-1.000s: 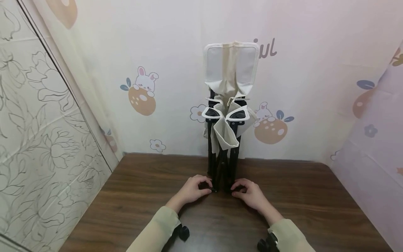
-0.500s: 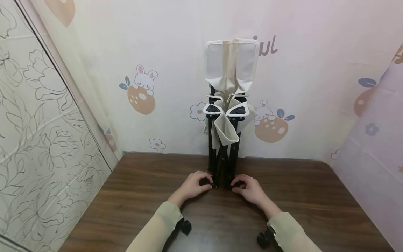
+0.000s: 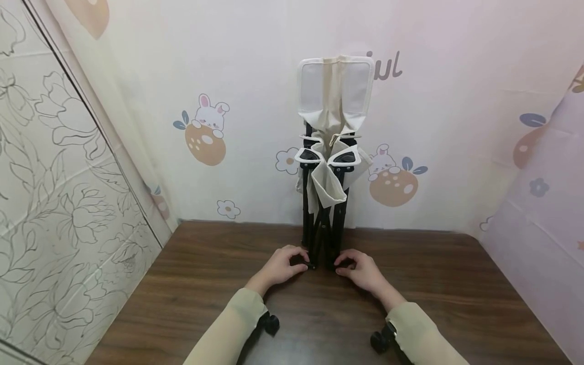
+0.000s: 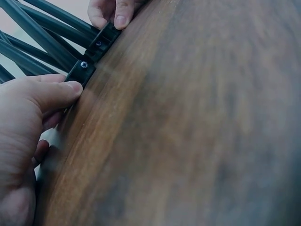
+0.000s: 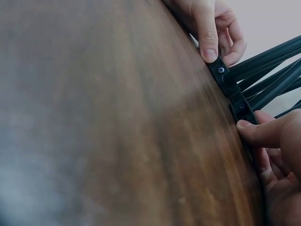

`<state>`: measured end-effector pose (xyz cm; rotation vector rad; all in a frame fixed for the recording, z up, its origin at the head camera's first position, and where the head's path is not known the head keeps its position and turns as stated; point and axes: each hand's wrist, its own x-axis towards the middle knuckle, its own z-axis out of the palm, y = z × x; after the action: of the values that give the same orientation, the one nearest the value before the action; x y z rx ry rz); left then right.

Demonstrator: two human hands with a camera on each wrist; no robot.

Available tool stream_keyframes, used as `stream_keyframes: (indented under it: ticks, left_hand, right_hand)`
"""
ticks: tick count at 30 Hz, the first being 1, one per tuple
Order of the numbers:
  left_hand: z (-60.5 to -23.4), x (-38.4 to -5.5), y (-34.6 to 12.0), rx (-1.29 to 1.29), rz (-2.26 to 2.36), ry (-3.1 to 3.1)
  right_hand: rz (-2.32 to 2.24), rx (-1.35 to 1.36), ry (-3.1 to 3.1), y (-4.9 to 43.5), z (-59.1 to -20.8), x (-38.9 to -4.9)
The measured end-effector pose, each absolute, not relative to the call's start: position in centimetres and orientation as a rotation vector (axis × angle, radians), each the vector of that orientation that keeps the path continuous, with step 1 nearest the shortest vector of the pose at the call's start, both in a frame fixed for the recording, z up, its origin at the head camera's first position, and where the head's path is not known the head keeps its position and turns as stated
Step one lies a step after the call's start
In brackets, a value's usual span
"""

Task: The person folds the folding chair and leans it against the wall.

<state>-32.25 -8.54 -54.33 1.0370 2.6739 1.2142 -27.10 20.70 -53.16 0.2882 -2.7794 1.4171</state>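
Observation:
A folded camping chair point(image 3: 322, 218) with black tube legs and cream, white-edged fabric stands upright near the table's back edge in the head view. At its base, my left hand point(image 3: 279, 265) pinches the left black plastic foot point(image 4: 81, 73) between thumb and fingers. Opposite it, my right hand point(image 3: 363, 274) pinches the right black foot point(image 5: 244, 112) in the same way. Both wrist views show the two feet side by side against the table, a screw in each. The legs lean together above them, and the fabric hangs bunched between the bars.
The dark wood-grain table point(image 3: 328, 324) stretches out around the hands. Close behind the chair hangs a pale curtain point(image 3: 255, 126) printed with rabbits and fruit. On the left is a panel point(image 3: 68, 203) with line-drawn flowers.
The chair and both hands have shifted slightly toward the back of the table. The pinch on the two feet stays the same, and the head view has moved a little.

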Motion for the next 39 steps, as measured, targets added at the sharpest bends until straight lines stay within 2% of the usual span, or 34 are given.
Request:
stream_keyframes:
  ticks: [39]
  left_hand:
    - [-54.8, -34.6, -8.3, 0.998, 1.215, 2.657]
  right_hand:
    - [1.374, 0.259, -2.783, 20.7, -54.1, -29.2]
